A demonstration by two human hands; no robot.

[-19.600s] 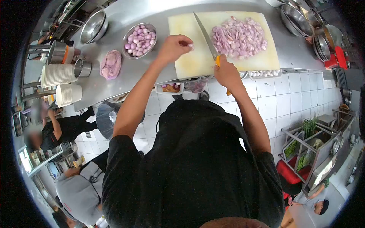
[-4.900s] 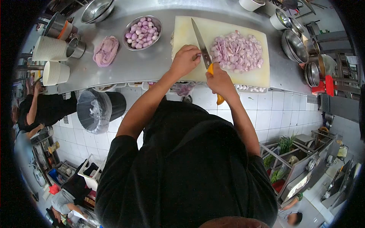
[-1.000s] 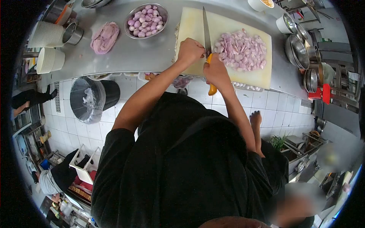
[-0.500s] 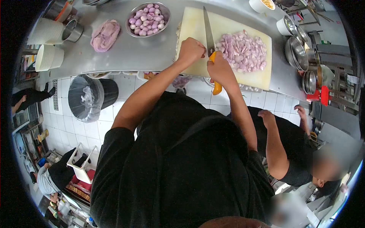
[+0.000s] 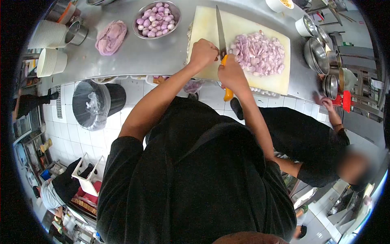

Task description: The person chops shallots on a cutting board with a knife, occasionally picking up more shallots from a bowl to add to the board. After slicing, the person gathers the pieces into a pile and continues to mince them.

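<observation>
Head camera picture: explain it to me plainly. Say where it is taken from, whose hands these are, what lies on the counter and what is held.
There is no machine here. A camera worn on a person's head looks down over their dark shirt at a steel counter; the round lens bends the edges.

The right hand grips a knife by its yellow handle, with the blade lying on the cutting board. The left hand is curled on the board beside the blade; what it pins is hidden.

Right of the blade lies a pile of sliced shallots. Left of the board stand a bowl of peeled shallots and a pink cloth.

A second person reaches toward the counter at the right.
</observation>
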